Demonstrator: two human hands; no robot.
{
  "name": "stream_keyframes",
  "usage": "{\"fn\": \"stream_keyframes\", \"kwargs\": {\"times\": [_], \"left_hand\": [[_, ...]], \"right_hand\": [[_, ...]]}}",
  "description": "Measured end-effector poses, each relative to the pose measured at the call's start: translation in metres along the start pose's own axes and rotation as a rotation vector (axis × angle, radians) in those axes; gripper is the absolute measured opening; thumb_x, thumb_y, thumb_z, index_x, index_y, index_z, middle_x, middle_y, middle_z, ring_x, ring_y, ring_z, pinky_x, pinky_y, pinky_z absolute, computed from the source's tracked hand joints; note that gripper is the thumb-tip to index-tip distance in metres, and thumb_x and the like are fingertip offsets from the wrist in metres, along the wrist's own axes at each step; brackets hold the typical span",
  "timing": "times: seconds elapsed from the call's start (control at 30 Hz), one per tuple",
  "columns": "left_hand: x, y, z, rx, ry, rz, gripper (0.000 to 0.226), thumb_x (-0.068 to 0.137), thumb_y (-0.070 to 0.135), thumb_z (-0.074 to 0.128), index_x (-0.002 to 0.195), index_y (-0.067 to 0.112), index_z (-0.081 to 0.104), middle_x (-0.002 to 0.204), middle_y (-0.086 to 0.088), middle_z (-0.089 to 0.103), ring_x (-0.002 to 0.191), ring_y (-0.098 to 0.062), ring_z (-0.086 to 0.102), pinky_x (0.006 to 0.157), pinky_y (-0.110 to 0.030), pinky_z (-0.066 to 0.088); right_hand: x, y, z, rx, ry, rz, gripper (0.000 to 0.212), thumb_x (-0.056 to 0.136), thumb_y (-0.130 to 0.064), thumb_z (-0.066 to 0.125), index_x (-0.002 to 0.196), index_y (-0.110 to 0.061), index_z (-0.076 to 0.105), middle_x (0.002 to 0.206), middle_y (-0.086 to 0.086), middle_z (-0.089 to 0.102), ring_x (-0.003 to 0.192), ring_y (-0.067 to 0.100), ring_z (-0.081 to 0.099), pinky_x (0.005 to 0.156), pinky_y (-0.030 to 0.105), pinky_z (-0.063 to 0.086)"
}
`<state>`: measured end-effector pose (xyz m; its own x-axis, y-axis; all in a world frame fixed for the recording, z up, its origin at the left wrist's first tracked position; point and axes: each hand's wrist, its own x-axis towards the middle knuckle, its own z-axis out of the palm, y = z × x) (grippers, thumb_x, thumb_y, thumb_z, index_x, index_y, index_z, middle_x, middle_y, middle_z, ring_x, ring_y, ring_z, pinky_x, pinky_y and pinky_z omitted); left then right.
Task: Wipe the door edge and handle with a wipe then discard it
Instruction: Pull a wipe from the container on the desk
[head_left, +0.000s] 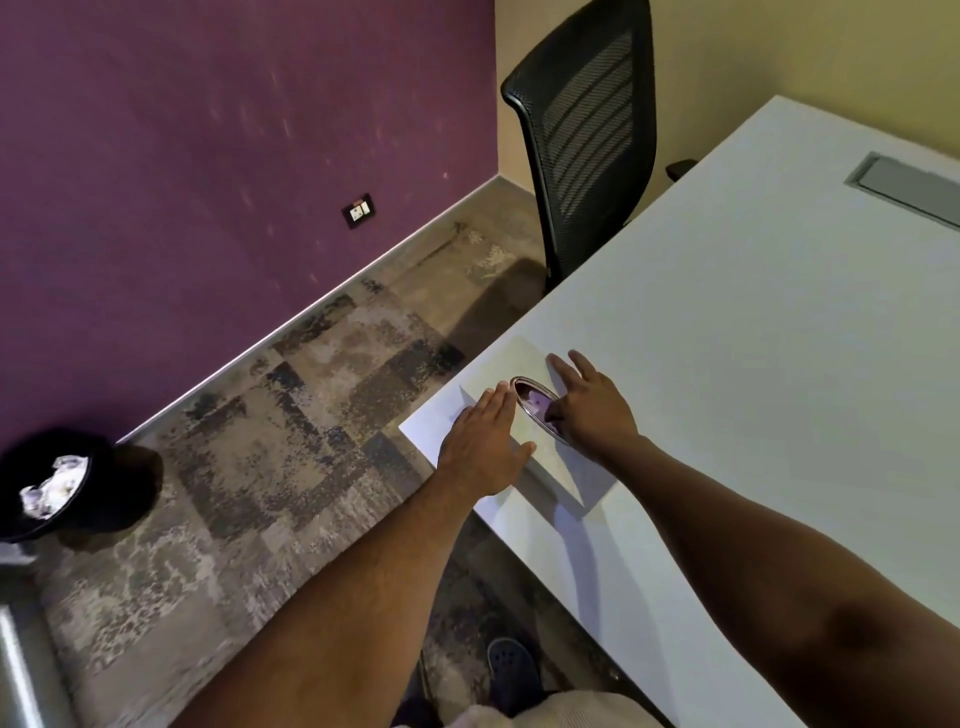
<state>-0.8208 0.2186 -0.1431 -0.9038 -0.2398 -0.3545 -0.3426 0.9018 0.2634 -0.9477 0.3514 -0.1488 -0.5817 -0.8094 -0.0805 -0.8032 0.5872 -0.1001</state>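
— What's the person at, over there at the corner of the white table (753, 322)?

— Fetching a wipe, I'd say. Both hands are on the flat box (540, 457) with the oval, chrome-rimmed opening (537, 410). The left hand (480, 444) lies flat and open on the near side of the box, steadying it. The right hand (587, 408) rests at the far side of the opening, fingers spread, thumb side dipping toward the hole. The two sit close but apart, the opening between them.

— Has a wipe come out?

— Not that I can see. Neither hand is closed on anything, and whether the right thumb has caught a sheet inside the hole I cannot tell; something pale purple shows in there, maybe only a reflection.

— So the door hasn't been touched?

— No door or handle shows from here, so my guess is the task is at its very first step. Next calls for a pinch inside the opening and a pull upward, the left hand pressing down so the box doesn't lift.

— And the discarding?

— A black bin (57, 483) stands on the carpet well to the left of the left hand, crumpled paper already in it.
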Motion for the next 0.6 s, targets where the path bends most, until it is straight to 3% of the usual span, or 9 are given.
{"fn": "stream_keyframes", "kwargs": {"times": [0.13, 0.4, 0.47, 0.6], "left_hand": [[0.002, -0.004, 0.003, -0.003, -0.001, 0.01, 0.083, 0.1, 0.062, 0.037, 0.159, 0.018, -0.003, 0.167, -0.002, -0.009, 0.155, -0.022, -0.004, 0.126, -0.043, 0.007], [0.006, -0.01, 0.002, 0.037, -0.045, 0.043, 0.084, 0.1, 0.064, 0.032, 0.158, 0.018, -0.008, 0.166, -0.003, -0.014, 0.154, -0.023, -0.009, 0.127, -0.047, 0.006], [0.006, -0.01, 0.003, 0.033, -0.044, 0.043, 0.084, 0.1, 0.064, 0.031, 0.158, 0.018, -0.008, 0.166, -0.003, -0.014, 0.154, -0.023, -0.01, 0.127, -0.048, 0.005], [0.006, -0.009, 0.005, 0.016, -0.034, 0.044, 0.084, 0.1, 0.063, 0.031, 0.158, 0.017, -0.007, 0.166, -0.003, -0.015, 0.154, -0.023, -0.01, 0.127, -0.049, 0.006]], "right_hand": [[0.01, 0.001, 0.007, 0.05, 0.001, 0.001, 0.034, 0.093, -0.048, 0.051, 0.098, -0.024, 0.075, 0.161, 0.0, 0.018, 0.149, 0.025, 0.011, 0.114, 0.045, 0.03], [0.017, -0.009, 0.002, 0.076, 0.019, 0.031, 0.053, 0.099, -0.048, 0.038, 0.145, -0.02, 0.041, 0.161, -0.001, 0.016, 0.148, 0.024, 0.015, 0.117, 0.038, 0.018], [0.016, -0.011, -0.004, 0.077, 0.014, 0.024, 0.054, 0.101, -0.045, 0.038, 0.149, -0.021, 0.034, 0.161, 0.0, 0.013, 0.148, 0.024, 0.016, 0.117, 0.036, 0.016], [0.017, -0.012, -0.006, 0.028, 0.008, -0.013, 0.051, 0.102, -0.045, 0.034, 0.146, -0.019, 0.04, 0.162, -0.002, 0.009, 0.148, 0.022, 0.013, 0.118, 0.035, 0.015]]}}
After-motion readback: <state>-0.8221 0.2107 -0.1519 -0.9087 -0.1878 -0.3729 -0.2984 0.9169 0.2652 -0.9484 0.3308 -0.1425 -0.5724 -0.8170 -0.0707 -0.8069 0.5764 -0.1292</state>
